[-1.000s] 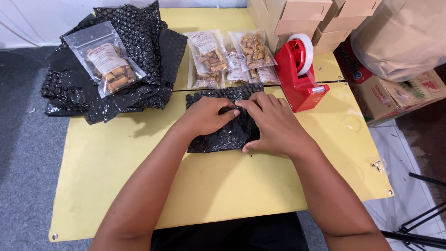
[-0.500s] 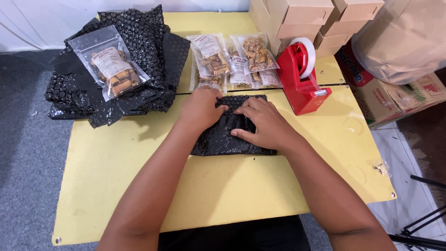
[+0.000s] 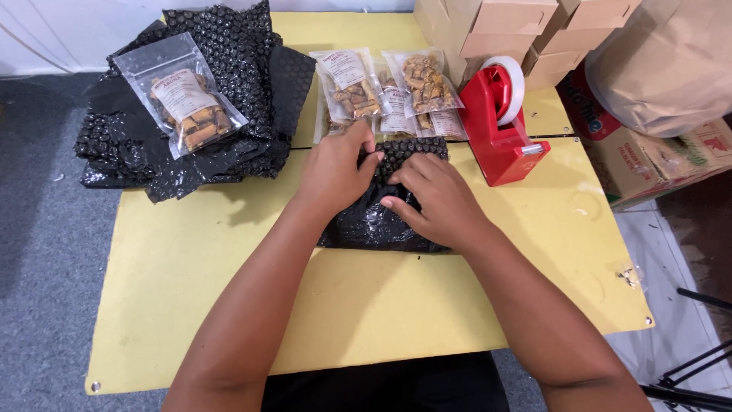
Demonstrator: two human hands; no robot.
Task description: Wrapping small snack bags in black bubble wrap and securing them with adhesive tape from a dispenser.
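your left hand (image 3: 333, 169) and right hand (image 3: 431, 200) press flat, fingers spread, gripping nothing, on the black bubble-wrap bundle (image 3: 381, 217) mid yellow bench (image 3: 191, 259); its long axis runs away from you, beside the red tape dispenser (image 3: 499, 130).

Both forearms reach forward, converging. Left hand (image 3: 333, 172) palm down, fingers curled at the tips. Right hand (image 3: 431, 200) palm down, fingers spread flat, pressing.
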